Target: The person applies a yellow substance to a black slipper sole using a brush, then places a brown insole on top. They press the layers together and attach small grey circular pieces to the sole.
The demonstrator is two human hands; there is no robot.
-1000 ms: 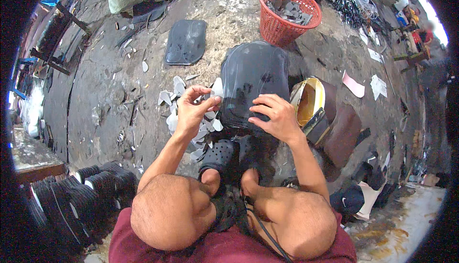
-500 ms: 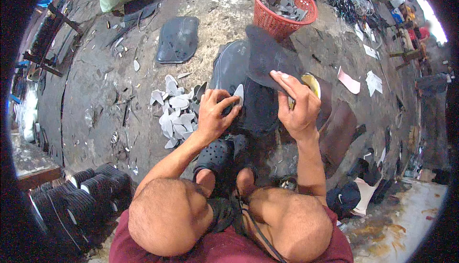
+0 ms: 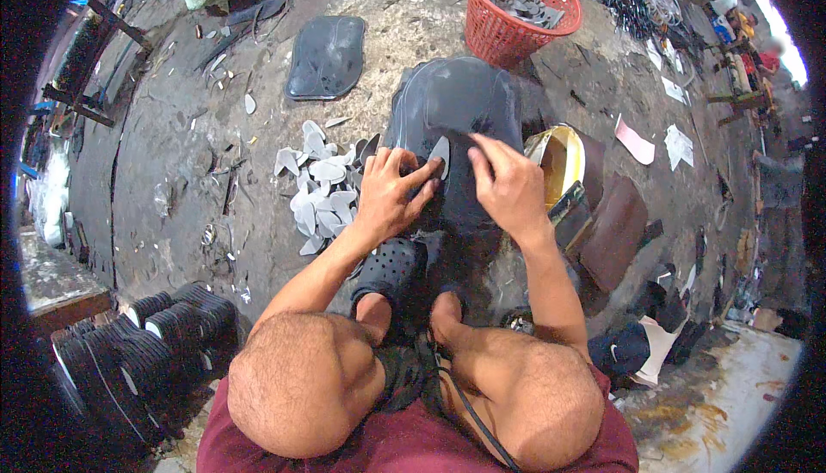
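My left hand [image 3: 396,185] pinches a small grey leaf-shaped piece [image 3: 441,156] between thumb and fingers, its pointed tip upward. Close on its right, my right hand [image 3: 509,179] has its fingers bent together at the edge of a thin dark sheet [image 3: 460,136]. Most of that sheet is hard to tell from the dark surface below. Both hands are over a rounded dark pad [image 3: 465,94] with pale lines on it. Beside my left hand lies a heap of similar grey pieces [image 3: 323,202] on the floor.
A red plastic basket [image 3: 525,47] with grey scraps stands beyond the pad. On the right are a yellow-rimmed open container [image 3: 578,163] and brown sheet material [image 3: 615,232]. Another dark pad [image 3: 325,58] lies far left. Rows of black sole-shaped pieces [image 3: 146,344] stand lower left.
My right hand has moved left and slightly down, close to my left hand. The dark sheet has swung down from its raised position, baring the pad and the yellow-rimmed container.
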